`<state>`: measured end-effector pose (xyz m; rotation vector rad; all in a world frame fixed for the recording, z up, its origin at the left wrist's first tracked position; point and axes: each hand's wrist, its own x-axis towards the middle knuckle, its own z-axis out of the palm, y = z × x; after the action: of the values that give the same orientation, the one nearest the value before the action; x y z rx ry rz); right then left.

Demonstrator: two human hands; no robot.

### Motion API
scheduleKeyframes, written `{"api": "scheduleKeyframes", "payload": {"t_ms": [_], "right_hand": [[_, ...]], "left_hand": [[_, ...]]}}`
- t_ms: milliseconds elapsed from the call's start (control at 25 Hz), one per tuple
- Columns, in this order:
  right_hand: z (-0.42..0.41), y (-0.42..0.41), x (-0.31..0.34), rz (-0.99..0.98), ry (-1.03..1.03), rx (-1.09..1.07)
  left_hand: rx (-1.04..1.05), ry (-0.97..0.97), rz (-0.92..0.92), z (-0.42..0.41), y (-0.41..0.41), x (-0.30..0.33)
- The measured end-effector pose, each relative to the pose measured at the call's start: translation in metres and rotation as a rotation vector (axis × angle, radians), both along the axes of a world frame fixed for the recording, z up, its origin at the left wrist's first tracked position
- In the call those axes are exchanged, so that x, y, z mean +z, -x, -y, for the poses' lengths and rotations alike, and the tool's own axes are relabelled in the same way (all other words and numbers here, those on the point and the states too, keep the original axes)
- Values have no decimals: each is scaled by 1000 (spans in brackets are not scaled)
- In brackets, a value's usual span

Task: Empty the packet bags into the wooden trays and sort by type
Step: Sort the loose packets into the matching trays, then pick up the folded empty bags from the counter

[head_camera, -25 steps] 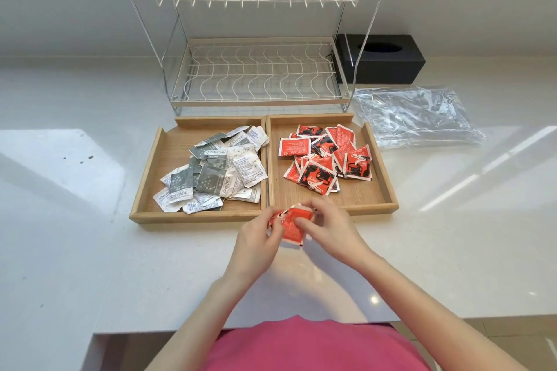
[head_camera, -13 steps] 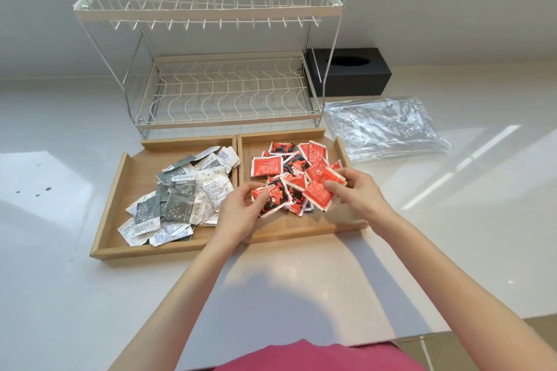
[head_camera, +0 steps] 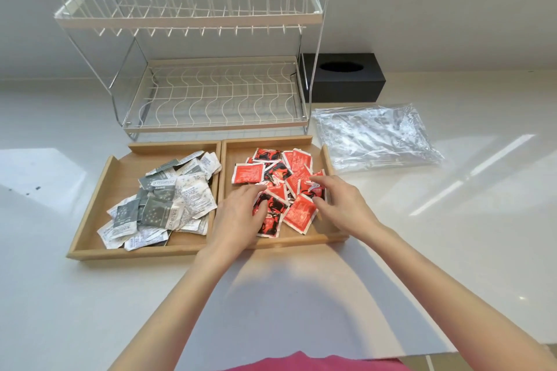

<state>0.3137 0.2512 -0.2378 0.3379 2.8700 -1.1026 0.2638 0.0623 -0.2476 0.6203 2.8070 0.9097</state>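
Red sauce packets (head_camera: 278, 187) heaped in right wooden tray (head_camera: 327, 153), grey-white packets (head_camera: 164, 202) in left wooden tray (head_camera: 99, 190); left hand (head_camera: 239, 218) and right hand (head_camera: 342, 203) lay loosely spread on the red heap, gripping nothing discernible; sorting seemingly near done, tidying next.

Small print covers the red packets (head_camera: 248, 172) in the right tray (head_camera: 328, 156) and the grey and white packets (head_camera: 193, 194) left of them, but none of it can be read.
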Motion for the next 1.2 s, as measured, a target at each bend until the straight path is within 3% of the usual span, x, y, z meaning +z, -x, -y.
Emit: {"api": "scheduleKeyframes", "payload": {"t_ms": [320,560,680,840,960,1200], "right_hand": [[-94,-2,19,55,-291,144],[-178,11,24,90,-405,177],[-209,28,19,124,-431,218],[-240,65,13,156,-433,272],[-255,104,12,158,-410,302],[-263,175,-8,188,-449,362]], "left_hand": [[-108,211,-125,-97,-1,25],[-110,227,-37,-179,1,23],[-2,-7,214,-213,-1,15],[383,-411,800,-246,-7,8],[602,-695,1081,-260,-9,12],[803,-1050,1335,-272,4,4]]}}
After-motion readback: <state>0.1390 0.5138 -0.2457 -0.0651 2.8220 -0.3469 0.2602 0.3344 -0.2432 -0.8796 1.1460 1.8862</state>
